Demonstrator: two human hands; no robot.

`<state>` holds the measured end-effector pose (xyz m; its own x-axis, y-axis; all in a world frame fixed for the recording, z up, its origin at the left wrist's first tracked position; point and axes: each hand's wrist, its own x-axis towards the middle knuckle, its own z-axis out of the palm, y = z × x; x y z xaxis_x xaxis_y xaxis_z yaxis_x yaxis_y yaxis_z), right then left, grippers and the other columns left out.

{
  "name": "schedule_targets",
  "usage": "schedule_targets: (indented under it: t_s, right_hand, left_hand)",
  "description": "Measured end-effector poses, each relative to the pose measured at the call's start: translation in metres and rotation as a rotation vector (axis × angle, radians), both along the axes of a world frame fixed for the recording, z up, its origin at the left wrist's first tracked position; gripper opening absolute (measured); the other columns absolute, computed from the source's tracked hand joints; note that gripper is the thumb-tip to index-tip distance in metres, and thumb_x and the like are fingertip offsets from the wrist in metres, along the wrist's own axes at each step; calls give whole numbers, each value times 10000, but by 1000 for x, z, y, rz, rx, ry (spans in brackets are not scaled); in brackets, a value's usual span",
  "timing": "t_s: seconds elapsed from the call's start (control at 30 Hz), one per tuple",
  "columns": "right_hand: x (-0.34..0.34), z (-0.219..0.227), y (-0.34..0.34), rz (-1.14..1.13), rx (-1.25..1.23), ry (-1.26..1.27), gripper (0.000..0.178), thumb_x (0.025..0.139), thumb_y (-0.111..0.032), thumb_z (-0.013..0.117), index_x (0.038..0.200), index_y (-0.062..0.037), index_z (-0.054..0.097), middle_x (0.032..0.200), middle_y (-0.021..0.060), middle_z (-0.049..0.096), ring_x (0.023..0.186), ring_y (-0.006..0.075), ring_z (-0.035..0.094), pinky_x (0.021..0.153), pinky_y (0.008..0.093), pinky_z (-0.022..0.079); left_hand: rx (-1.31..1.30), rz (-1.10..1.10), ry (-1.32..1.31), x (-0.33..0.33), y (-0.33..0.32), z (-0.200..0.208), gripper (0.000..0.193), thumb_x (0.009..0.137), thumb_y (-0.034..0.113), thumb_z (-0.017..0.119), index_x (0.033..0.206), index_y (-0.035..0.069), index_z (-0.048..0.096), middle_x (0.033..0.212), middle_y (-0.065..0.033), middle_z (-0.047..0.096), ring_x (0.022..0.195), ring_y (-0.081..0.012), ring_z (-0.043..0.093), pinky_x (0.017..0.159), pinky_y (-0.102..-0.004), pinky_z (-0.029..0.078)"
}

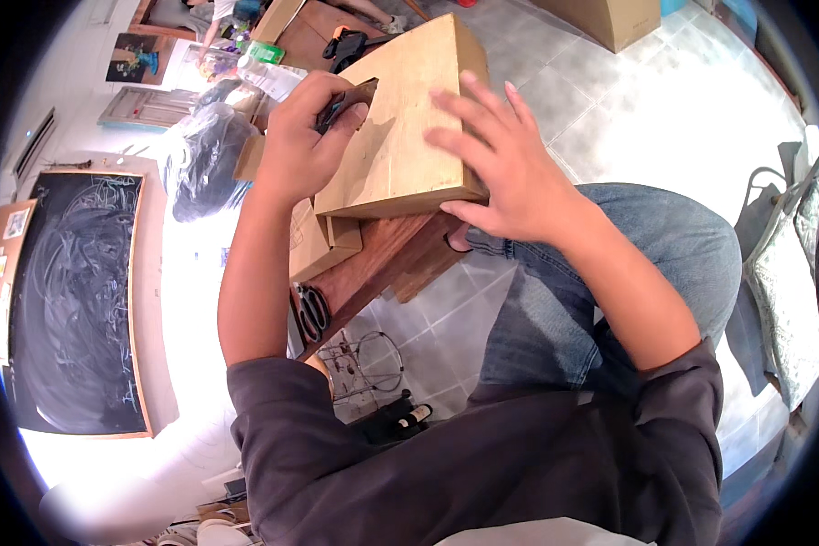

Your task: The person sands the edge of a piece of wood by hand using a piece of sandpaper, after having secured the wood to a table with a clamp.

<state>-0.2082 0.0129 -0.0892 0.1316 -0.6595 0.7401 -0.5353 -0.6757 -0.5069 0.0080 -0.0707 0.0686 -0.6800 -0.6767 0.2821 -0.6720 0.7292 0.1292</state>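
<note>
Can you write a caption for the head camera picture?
Left hand grips a dark tool on a cardboard box; right hand steadies it.

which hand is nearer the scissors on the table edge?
Left. The left hand grips a dark tool at the cardboard box's left side, above the scissors. The right hand lies flat on the box, farther right.

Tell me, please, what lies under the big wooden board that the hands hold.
Under the wooden board a smaller cardboard-coloured box and a dark brown wooden surface show. The left hand and right hand rest on top. What lies beneath the board's middle is covered.
</note>
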Motion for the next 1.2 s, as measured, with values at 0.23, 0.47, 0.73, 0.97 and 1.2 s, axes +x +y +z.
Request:
schedule_targets:
  t_s: [0.23,0.47,0.73,0.97,1.2]
  right_hand:
    - [0,24,35,417,-146,-82,279,852,-118,758,1125,-101,702,1117,70,720,1133,239,662,1139,510,432]
    - [15,40,56,465,-55,9,381,798,-132,805,1149,-72,669,1104,113,706,1052,298,671,1068,436,499]
    - [-7,1,0,148,43,22,860,639,-238,923,1392,-112,529,1559,120,437,1506,425,311,1193,519,350]
    - [-2,3,-1,111,1,32,871,646,-227,921,1415,-127,524,1563,99,452,1495,411,339,1199,509,346]
    - [-21,-8,7,179,133,-160,954,679,-310,924,1489,-76,477,1549,191,464,1465,381,407,1185,466,370]
  left_hand:
    - [81,340,514,67,-11,0,215,916,125,757,1073,-2,682,922,-15,693,853,-77,599,786,-250,489]
    - [253,368,457,52,40,-27,203,945,103,701,1109,-16,680,972,-42,707,892,-92,626,813,-266,494]
    - [86,309,5,10,62,-36,223,835,99,669,994,-53,630,925,-271,665,881,-433,639,789,-449,500]
    - [104,267,214,44,28,-12,311,876,165,712,1096,-44,643,934,-123,695,849,-210,617,805,-346,503]
    - [134,417,301,55,61,-26,411,864,218,767,1172,-23,640,1045,-108,705,965,-199,656,881,-343,509]
